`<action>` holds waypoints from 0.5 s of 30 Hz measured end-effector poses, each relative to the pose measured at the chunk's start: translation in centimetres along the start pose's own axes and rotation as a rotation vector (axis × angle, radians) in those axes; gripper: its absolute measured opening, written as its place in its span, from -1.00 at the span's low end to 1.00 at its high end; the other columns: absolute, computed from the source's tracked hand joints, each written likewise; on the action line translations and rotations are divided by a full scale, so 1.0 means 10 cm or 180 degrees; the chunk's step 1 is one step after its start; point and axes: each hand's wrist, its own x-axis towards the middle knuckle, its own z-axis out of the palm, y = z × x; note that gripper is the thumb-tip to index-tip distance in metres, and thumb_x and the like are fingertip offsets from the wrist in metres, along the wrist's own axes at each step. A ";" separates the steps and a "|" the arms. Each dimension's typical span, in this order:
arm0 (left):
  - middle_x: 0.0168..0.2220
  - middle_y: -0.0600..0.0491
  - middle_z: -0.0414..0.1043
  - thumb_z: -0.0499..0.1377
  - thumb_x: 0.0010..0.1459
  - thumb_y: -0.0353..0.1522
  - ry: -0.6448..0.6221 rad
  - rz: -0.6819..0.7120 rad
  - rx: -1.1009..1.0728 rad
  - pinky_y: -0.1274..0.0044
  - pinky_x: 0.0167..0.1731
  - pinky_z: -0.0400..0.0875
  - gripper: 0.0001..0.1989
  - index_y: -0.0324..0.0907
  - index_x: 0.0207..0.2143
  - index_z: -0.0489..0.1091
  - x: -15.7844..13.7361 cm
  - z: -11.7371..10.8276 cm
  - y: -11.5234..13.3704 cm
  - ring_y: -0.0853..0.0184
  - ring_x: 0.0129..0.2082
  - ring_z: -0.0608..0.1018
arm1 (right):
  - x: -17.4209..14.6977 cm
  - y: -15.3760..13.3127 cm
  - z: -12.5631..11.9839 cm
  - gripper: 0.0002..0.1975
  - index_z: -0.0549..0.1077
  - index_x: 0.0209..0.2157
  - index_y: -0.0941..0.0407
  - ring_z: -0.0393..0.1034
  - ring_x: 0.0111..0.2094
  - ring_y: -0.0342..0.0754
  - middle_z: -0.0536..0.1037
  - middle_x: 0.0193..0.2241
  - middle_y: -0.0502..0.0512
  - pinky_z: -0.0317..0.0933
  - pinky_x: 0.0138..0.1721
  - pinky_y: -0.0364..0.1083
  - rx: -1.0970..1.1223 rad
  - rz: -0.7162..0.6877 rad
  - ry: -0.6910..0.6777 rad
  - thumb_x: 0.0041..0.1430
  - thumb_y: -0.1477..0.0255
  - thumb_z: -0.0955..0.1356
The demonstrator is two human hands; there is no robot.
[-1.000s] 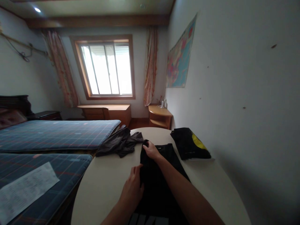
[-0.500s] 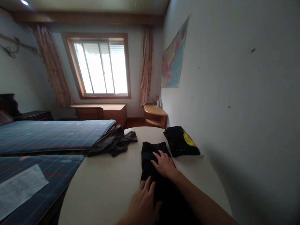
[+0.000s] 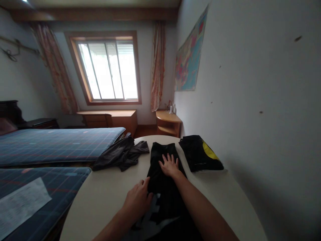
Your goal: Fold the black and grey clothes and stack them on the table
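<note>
Here, the black garment lay along the middle of the pale, rounded bench. The right hand rested on it, grip spread open; the left hand touched its left edge, whether pinching I could not tell. Crumpled grey clothes lay at the bench's far left, folded black-and-yellow clothes at its far right. Beyond the bench were a bright window and a wall map.

The pale, rounded table in front of me carries three pieces of clothing. A black one lies lengthwise down the middle under my hands. A crumpled dark grey one lies at the far left edge; a folded black-and-yellow one lies right.
</note>
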 end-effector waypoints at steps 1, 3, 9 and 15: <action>0.16 -0.17 0.35 0.06 0.24 -0.32 -0.0055 -0.0079 -0.0015 0.36 0.06 0.32 -0.40 -0.25 0.32 0.12 -0.01 -0.02 -0.06 0.10 0.10 0.45 | 0.10 0.00 -0.01 -0.32 -0.04 0.40 0.02 -0.39 0.41 0.23 -0.17 0.41 0.18 -0.48 0.29 0.30 0.0008 -0.0020 0.0035 0.37 0.02 0.05; 0.10 -0.17 0.42 0.07 0.23 -0.32 -0.0161 -0.0194 -0.0067 0.37 0.02 0.33 -0.43 -0.23 0.28 0.14 -0.03 -0.05 -0.18 0.10 0.07 0.49 | 0.24 0.00 -0.05 -0.36 0.02 0.39 0.01 -0.34 0.40 0.22 -0.11 0.41 0.17 -0.44 0.30 0.29 0.0021 -0.0063 0.0129 0.39 0.04 0.05; -0.15 -0.04 0.54 0.12 0.22 -0.35 0.0022 -0.0483 -0.0241 0.46 -0.17 0.34 -0.72 -0.15 -0.01 0.28 -0.01 -0.17 -0.41 0.14 -0.09 0.58 | 0.19 -0.12 -0.27 -0.49 0.28 0.24 0.15 0.01 0.29 0.17 0.16 0.29 0.30 -0.14 0.25 0.16 -0.0020 -0.0286 0.0624 0.42 0.22 0.08; -0.18 -0.02 0.54 0.13 0.25 -0.28 0.0370 -0.0568 -0.0372 0.49 -0.17 0.31 -0.74 -0.13 -0.03 0.28 -0.08 -0.43 -0.35 0.16 -0.10 0.58 | -0.68 -0.20 -0.29 -0.72 0.50 -0.10 0.12 0.31 0.02 0.05 0.49 -0.06 0.16 0.12 0.09 -0.01 -0.0081 -0.1074 0.0586 0.29 0.29 0.26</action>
